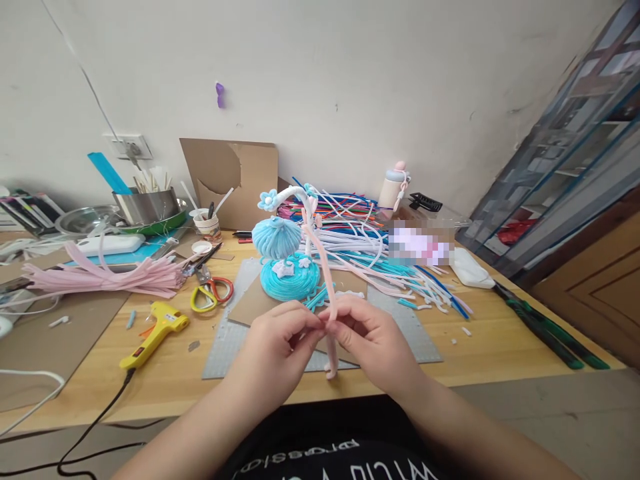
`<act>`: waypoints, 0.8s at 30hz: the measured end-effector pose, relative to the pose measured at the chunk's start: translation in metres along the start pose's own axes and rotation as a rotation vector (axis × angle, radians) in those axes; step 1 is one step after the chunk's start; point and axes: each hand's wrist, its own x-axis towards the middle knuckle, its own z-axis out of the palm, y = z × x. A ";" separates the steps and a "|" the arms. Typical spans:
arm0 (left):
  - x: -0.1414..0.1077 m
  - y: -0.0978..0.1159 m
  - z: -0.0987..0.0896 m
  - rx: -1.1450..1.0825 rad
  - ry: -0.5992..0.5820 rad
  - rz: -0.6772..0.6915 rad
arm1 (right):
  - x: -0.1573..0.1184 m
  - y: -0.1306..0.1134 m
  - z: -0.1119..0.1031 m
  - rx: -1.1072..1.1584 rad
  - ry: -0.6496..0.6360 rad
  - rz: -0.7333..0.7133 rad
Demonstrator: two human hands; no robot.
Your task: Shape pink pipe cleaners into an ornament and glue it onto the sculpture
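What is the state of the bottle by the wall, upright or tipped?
Upright: the bottle stands with its pale body below and its pink-topped lid uppermost.

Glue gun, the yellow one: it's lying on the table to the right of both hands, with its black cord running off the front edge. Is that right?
Not quite: the head view shows the yellow glue gun to the left of both the left hand and the right hand. The rest holds.
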 end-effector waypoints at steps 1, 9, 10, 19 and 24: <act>0.000 0.001 0.001 -0.018 -0.004 -0.032 | 0.000 -0.001 0.000 0.002 0.001 0.010; -0.003 -0.005 0.024 -0.760 -0.133 -0.398 | -0.007 0.005 0.008 0.404 0.047 0.262; -0.004 -0.005 0.026 -0.801 -0.132 -0.409 | -0.009 0.006 0.009 0.420 0.058 0.264; -0.014 -0.003 0.023 -0.890 -0.322 -0.460 | -0.020 0.009 0.013 0.476 0.021 0.287; -0.021 0.000 0.022 -1.051 -0.315 -0.560 | -0.029 0.002 0.014 0.504 -0.139 0.308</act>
